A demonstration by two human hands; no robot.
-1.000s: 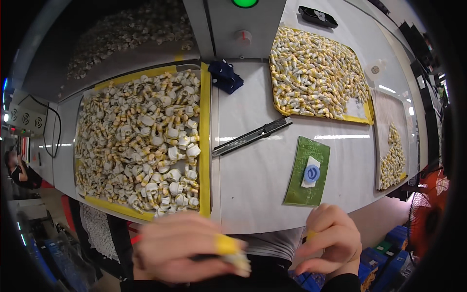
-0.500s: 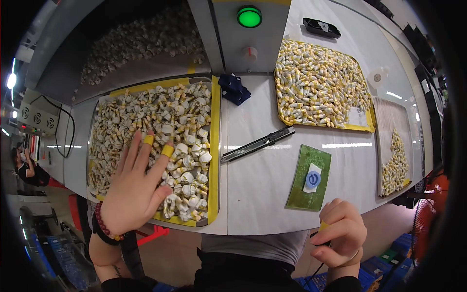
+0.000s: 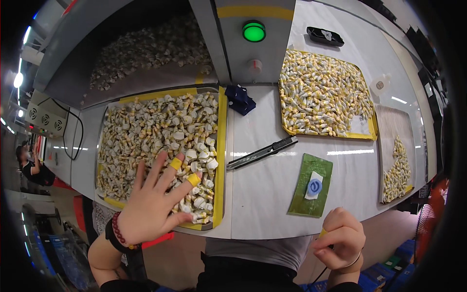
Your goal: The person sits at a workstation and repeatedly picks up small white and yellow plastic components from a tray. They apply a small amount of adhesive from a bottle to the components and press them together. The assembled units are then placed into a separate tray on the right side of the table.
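My left hand (image 3: 154, 208) lies flat with spread fingers on the near part of a tray (image 3: 221, 160) edged with yellow tape. Beneath it are many small white pieces (image 3: 165, 121) with yellow bands, some with round white caps. Yellow tape wraps two of its fingers. At the table's front edge, my right hand (image 3: 342, 238) is curled closed, thumb against forefinger; whatever it may hold is hidden. Just beyond it lies a green rectangular mat (image 3: 311, 204) bearing a blue round lump (image 3: 314, 186) on a white patch.
A black retractable knife (image 3: 262, 152) lies between the trays. Behind are dark blue cloth (image 3: 240, 100) and a grey machine housing with a green light (image 3: 254, 31). Right: a full tray of pointed pieces (image 3: 323, 92), a partly filled tray (image 3: 389, 129), a black case (image 3: 325, 36) and a small bottle (image 3: 380, 84).
My left hand has slid rightward and a little nearer across the pieces. My right thumb and forefinger have drawn closer together. The whole view has shifted slightly.
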